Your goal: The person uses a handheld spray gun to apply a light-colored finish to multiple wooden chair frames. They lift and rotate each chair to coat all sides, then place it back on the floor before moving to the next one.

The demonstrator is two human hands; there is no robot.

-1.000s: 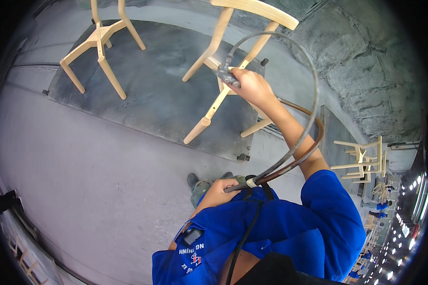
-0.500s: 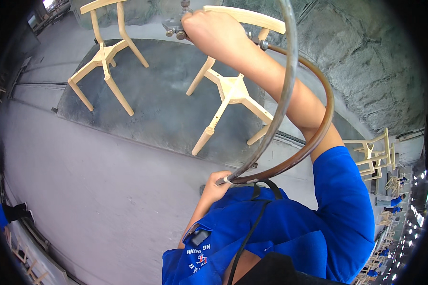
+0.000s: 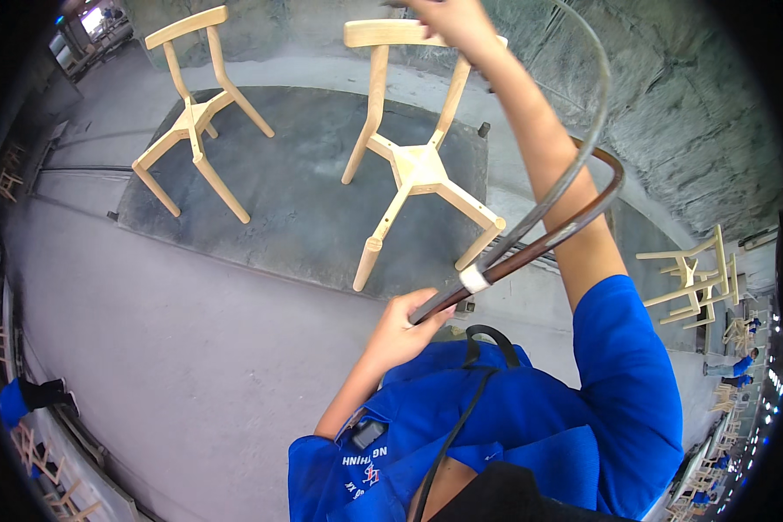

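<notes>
My left hand (image 3: 398,332) is closed round a grey hose (image 3: 602,91) and a brown hose (image 3: 544,250), bound together by a white band (image 3: 474,278). Both hoses loop up past my right forearm. At the top edge, my right hand (image 3: 454,24) is partly cut off, bent round a spray gun that is almost wholly out of view. Just below it stands a pale wooden chair frame (image 3: 420,170) without a seat, its backrest partly behind the hand. A second such chair frame (image 3: 193,117) stands to the left.
Both chair frames stand on a dark flat platform (image 3: 296,217) over a grey floor (image 3: 174,348). A rough, greyish wall (image 3: 670,113) rises behind. More chair frames (image 3: 692,278) stand at the right. A person in blue (image 3: 13,402) is at the far left; others work at the far right.
My right hand has moved up and right, taking the spray gun nearly out of view. The left hand has risen slightly with the hoses, and more of the middle chair frame shows.
</notes>
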